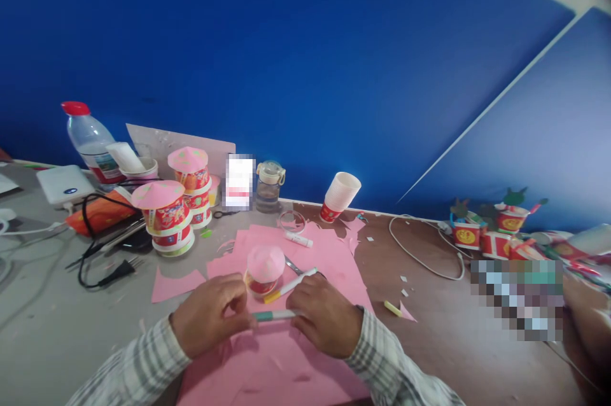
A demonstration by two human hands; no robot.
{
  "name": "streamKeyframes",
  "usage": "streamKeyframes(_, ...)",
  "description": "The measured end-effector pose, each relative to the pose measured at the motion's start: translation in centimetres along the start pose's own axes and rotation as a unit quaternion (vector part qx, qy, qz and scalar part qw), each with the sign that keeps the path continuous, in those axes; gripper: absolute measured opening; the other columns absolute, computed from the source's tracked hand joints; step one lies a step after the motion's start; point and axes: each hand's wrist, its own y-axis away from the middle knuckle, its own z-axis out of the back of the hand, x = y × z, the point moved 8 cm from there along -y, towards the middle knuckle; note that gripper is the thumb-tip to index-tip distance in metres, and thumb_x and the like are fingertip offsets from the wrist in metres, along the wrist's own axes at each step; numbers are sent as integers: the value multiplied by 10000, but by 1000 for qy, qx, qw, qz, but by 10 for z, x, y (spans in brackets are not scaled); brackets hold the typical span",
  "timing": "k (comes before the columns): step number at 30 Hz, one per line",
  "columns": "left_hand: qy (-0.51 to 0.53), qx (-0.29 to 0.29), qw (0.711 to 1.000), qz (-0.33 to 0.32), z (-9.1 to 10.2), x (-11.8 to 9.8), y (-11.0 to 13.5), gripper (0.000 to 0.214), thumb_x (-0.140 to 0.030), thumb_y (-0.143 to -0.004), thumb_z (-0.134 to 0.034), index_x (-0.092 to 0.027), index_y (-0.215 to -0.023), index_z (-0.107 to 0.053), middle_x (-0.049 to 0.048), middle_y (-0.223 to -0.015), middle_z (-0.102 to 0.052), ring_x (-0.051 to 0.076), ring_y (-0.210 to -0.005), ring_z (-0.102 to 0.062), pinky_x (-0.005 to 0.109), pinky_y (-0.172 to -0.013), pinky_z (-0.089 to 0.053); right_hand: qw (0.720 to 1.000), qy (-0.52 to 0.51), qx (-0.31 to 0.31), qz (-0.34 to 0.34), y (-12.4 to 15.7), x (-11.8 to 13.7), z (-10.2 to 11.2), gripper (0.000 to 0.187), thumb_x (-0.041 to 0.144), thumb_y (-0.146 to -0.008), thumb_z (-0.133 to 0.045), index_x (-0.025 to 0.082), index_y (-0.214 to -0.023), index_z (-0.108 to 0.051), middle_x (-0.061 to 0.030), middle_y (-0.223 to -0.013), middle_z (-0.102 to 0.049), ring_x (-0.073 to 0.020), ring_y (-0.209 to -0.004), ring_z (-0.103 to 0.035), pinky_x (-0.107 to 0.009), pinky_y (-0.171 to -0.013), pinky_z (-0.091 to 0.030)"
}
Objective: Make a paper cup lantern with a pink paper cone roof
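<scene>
Between my two hands a white marker with a green end (274,315) is held level above pink paper (324,361). My left hand (214,314) is closed at the green end, fingertips pinched around it. The white barrel is gripped by my right hand (327,314), whose fingers curl over it. Just beyond lies a yellow-ended marker (291,285), close to the right fingers. A small paper cup with a pink cone roof (266,266) stands on the paper past my hands. Scissors (293,265), partly covered, and a white glue stick or marker (299,240) lie behind it.
Two stacked-cup towers with pink roofs (165,215) stand at left, near a black power plug (117,272) and bottle (90,139). A water jar (270,186) and tilted paper cups (340,196) stand along the blue partition (305,75). Another person's arm (585,320) shows at far right.
</scene>
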Motion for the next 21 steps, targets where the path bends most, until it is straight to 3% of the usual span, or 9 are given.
streamKeyframes(5,-35,43,998,-32,-18,-13,3,244,-489,-567,-607,-287,-685,-539,-95,-602,-576,126,-521,-514,228,-476,-354,1000,-11,-15,17,-2,10,3,52,244,-826,-581,193,-840,-577,-30,-785,-635,-213,-774,-555,-313,-718,-397)
streamKeyframes(9,-50,91,994,-31,-29,-9,3,168,-452,-660,-529,-288,-625,-536,-90,-589,-587,129,-529,-517,230,-479,-335,1000,-12,-17,15,-2,5,3,46,242,-822,-593,198,-826,-583,-25,-776,-647,-206,-759,-564,-309,-708,-402)
streamKeyframes(13,-36,92,995,6,-25,6,3,179,-460,-659,-525,-285,-622,-538,-96,-568,-562,122,-519,-504,220,-480,-331,999,-34,-13,-20,2,-12,12,30,208,-815,-587,195,-787,-587,-22,-737,-649,-195,-711,-560,-308,-690,-411)
streamKeyframes(18,-13,93,996,9,-23,12,2,130,-424,-665,-537,-305,-704,-572,-76,-638,-615,141,-572,-540,235,-520,-353,977,-204,-27,-56,15,-28,34,70,224,-807,-583,211,-866,-619,8,-702,-610,-152,-627,-533,-275,-650,-423)
streamKeyframes(21,-13,90,996,2,-27,9,0,161,-439,-682,-510,-342,-791,-576,-62,-728,-657,160,-655,-564,255,-583,-378,921,-379,-45,-72,26,-34,42,268,247,-802,-582,245,-1070,-583,36,-650,-556,-126,-536,-504,-246,-551,-418)
